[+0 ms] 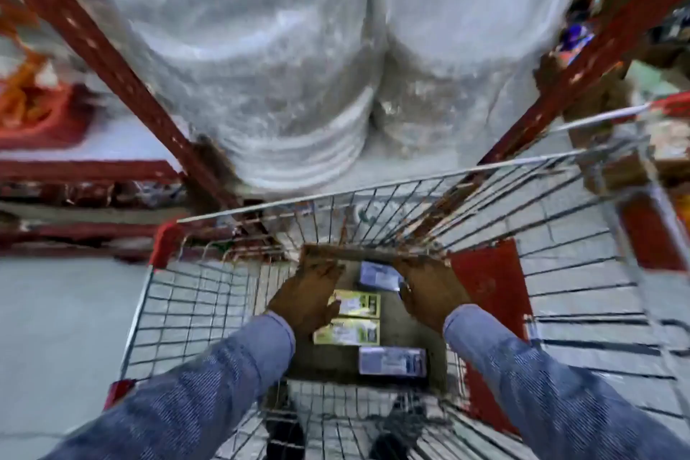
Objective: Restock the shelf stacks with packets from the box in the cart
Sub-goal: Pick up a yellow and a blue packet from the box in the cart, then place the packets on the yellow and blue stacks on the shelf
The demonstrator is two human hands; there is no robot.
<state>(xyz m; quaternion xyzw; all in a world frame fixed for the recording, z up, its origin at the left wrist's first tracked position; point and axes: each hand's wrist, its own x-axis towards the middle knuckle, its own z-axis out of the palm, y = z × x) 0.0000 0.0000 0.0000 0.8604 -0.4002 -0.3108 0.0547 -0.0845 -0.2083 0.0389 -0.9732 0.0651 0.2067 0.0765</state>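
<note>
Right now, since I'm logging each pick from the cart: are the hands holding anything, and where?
Both hands grip the cardboard box by its side walls: left hand on the left, right hand on the right. No packet is held.

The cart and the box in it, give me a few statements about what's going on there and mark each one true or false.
1. Both hands, left hand and right hand, reach down into the box in the cart. True.
2. The box is empty. False: yellow-green packets and bluish packets lie in it.
3. Wrapped stacks of white plates stand on the shelf beyond the cart. True.
4. The cart is solid plastic. False: its walls are wire mesh.
5. The person's arms are bare. False: both wear blue sleeves.
</note>
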